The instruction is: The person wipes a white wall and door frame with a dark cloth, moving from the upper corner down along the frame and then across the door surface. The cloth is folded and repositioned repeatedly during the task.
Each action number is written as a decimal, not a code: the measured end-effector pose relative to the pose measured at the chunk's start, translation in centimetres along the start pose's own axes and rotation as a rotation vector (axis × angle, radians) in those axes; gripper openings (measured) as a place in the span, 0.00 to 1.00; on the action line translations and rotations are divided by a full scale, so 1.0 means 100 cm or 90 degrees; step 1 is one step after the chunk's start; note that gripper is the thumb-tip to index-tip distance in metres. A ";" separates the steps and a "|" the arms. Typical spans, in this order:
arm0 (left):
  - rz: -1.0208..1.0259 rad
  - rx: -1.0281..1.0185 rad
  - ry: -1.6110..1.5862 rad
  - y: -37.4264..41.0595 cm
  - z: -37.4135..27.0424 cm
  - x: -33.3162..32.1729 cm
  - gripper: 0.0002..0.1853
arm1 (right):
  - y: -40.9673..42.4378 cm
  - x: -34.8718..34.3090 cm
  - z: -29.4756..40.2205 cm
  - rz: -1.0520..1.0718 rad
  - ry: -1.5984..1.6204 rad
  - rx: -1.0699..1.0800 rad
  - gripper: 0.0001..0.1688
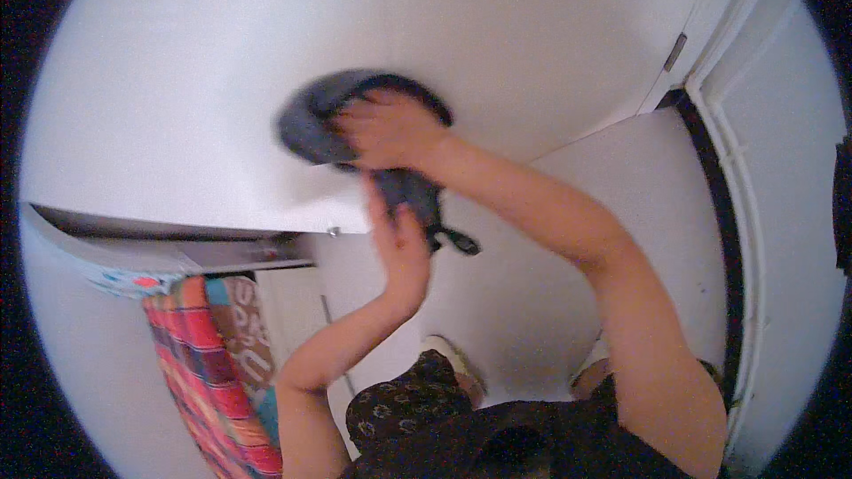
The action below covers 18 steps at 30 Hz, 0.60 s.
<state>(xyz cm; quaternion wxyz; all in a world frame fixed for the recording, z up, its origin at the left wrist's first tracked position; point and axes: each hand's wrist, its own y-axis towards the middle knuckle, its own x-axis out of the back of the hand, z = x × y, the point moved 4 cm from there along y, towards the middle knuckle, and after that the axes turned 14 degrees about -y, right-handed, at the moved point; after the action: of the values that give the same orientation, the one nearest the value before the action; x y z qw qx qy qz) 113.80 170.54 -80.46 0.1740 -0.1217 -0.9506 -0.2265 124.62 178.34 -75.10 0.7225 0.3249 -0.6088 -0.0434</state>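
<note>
A dark grey fabric item [309, 123] with a black edge is blurred in front of a white panel. My right hand [393, 130] lies over its upper part, fingers bent onto the fabric. A narrower part hangs below and ends in a small black loop [460, 240]. My left hand [403, 239] is raised beside this lower part, with fingers pointing up and touching or nearly touching it. Blur hides whether the left fingers grip it. The item's exact kind is not clear.
The white panel [200, 80] fills the upper view, with a small metal knob [335, 231] at its lower edge. Checked cloth [200, 359] hangs at left. A white door frame [739, 173] stands at right. Pale floor [519, 319] lies around my feet.
</note>
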 end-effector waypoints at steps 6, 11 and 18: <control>0.003 -0.108 0.208 0.038 -0.049 0.104 0.29 | 0.071 0.004 0.053 -0.554 0.135 -0.290 0.20; 0.001 -0.166 0.580 0.012 -0.021 0.075 0.33 | 0.053 -0.058 0.068 -0.390 0.368 -0.399 0.32; 0.240 0.004 0.484 -0.035 0.095 0.048 0.39 | -0.041 -0.197 0.067 -0.271 0.251 -0.722 0.38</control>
<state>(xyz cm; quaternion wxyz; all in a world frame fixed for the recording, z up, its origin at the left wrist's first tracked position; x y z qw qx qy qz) 105.70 172.74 -87.87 0.5509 -0.2008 -0.7806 -0.2167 114.88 181.39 -93.68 0.8563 0.0073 -0.2686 -0.4411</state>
